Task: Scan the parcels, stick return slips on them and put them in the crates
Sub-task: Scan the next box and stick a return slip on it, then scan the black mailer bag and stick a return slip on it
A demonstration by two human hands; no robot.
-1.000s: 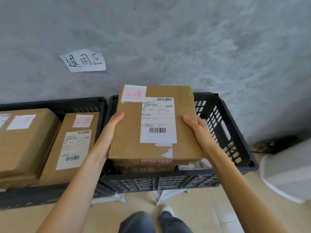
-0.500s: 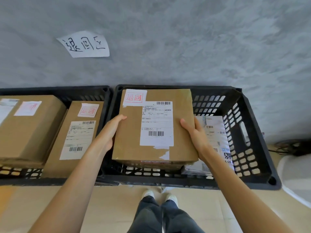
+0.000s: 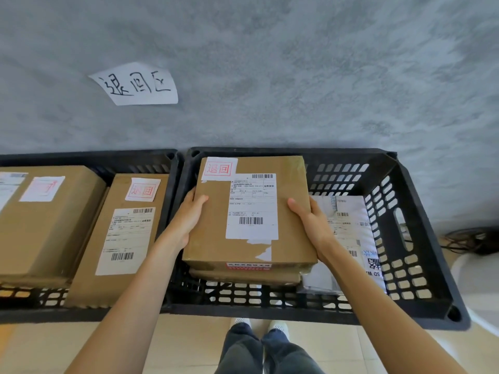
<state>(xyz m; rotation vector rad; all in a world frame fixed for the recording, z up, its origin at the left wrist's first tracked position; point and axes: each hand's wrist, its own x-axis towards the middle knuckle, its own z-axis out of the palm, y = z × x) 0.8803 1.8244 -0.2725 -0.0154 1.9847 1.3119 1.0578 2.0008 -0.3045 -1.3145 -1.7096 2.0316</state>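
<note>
Both bare forearms reach forward and down from the bottom corners of the view, converging on a brown cardboard parcel (image 3: 213, 225) held flat, label up, inside the right black plastic crate (image 3: 421, 238). The left hand (image 3: 189, 220) clasps the parcel's left edge, its thumb lying on the top face and pointing toward the wall; its fingers (image 3: 191, 190) curl over the side, mostly hidden beneath the box. The right hand (image 3: 313, 225) mirrors it on the right edge, thumb laid on top, the other fingers wrapped out of sight under the parcel, so how they are spread cannot be told. The parcel sits against the left part of the crate, over another brown box (image 3: 243, 276) whose front edge shows just below it; whether the two touch cannot be told. A white return slip (image 3: 219, 168) with red characters is stuck at the parcel's far left corner, overlapping a white shipping label (image 3: 252, 206) with barcodes. A white plastic mailer bag (image 3: 348, 238) lies in the crate just right of the parcel. The left crate (image 3: 89, 157), touching the right one, holds two more labelled cardboard boxes (image 3: 121, 238), each with its own red-stamped slip. A handwritten paper sign (image 3: 137, 85) is fixed to the grey wall (image 3: 297, 63) above.
</note>
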